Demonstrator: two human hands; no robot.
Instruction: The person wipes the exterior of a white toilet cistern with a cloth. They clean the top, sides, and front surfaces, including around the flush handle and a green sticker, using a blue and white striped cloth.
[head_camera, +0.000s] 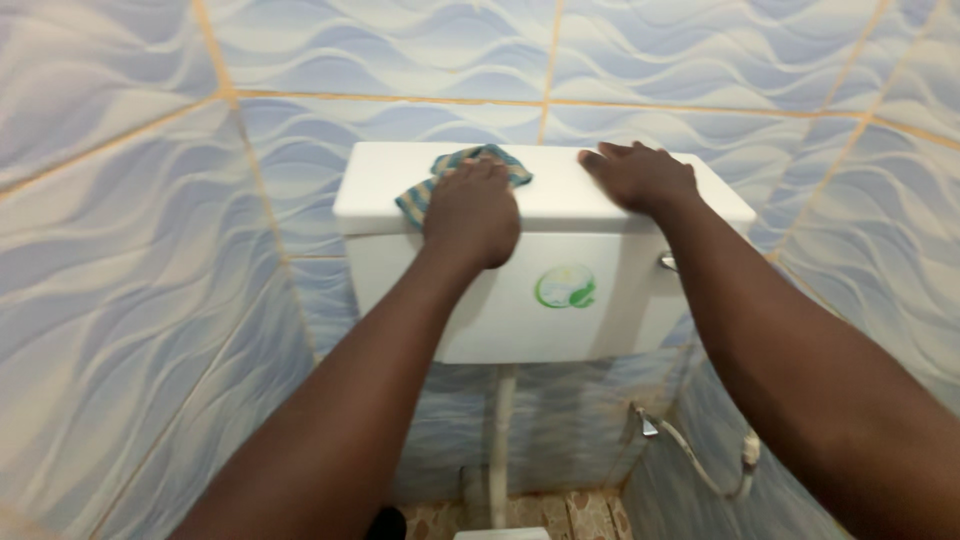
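1. Cistern (600, 300): white, mounted on the rear wall of blue wave-patterned tiles (120, 300), closed by a flat white lid (560, 200).
2. Left hand (472, 212) lies palm down on the lid, toward its left end, fingers together and pressed onto a blue-and-tan striped cloth (455, 170). The cloth is bunched beneath the fingers and shows beyond them toward the lid's rear edge and left corner.
3. Right hand (640, 175) rests flat on the lid near its right end, fingers spread slightly, holding nothing. The two hands are well apart along the lid.
4. A round green emblem (565, 287) sits on the cistern's front face, right of centre.
5. A metal flush lever (667, 262) projects from the front at the upper right corner, partly hidden by the right forearm.
6. A white flush pipe (500, 440) drops from the cistern's underside.
7. A wall tap (648, 424) with a pale hose (700, 470) stands on the right wall, below the cistern.
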